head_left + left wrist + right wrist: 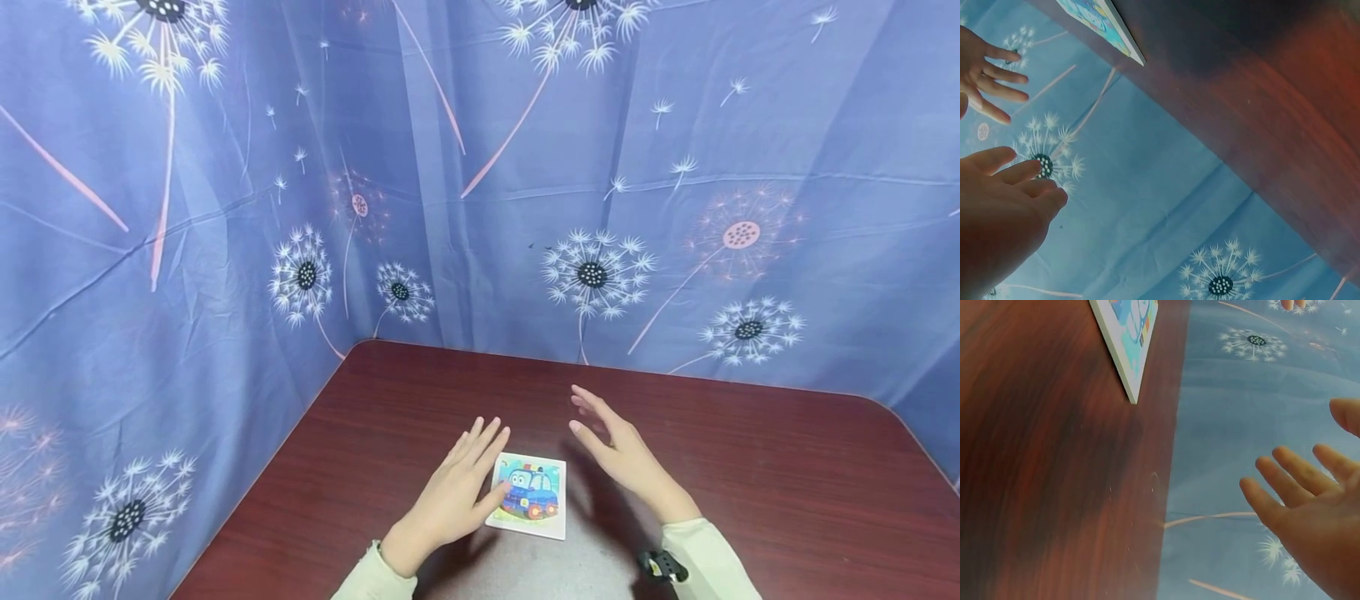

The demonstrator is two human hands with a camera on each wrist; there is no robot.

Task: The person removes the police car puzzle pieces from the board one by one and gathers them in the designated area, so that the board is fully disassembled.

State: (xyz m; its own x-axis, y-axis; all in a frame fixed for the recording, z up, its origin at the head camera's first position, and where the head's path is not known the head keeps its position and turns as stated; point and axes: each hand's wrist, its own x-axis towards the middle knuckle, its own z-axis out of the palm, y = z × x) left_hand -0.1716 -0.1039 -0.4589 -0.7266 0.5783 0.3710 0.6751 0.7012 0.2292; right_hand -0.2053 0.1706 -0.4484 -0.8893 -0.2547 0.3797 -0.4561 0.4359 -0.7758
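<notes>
On the dark red-brown table lies a square, white-edged picture board (534, 496) with a blue cartoon police car on it. My left hand (453, 492) hovers over its left side, fingers stretched forward, and the thumb overlaps the picture in the head view. Off to the board's right, my right hand (626, 454) is held above the table with fingers apart and nothing in them. The left wrist view shows the left hand (1007, 197) with bare fingers and a corner of the board (1107, 28). In the right wrist view the right hand (1310, 506) is likewise empty, beside the board (1125, 347).
The wooden table (787, 467) has rounded far corners. Blue curtains (495, 250) printed with dandelions hang behind it and along its left side. A black wristband device (663, 567) sits at the right sleeve.
</notes>
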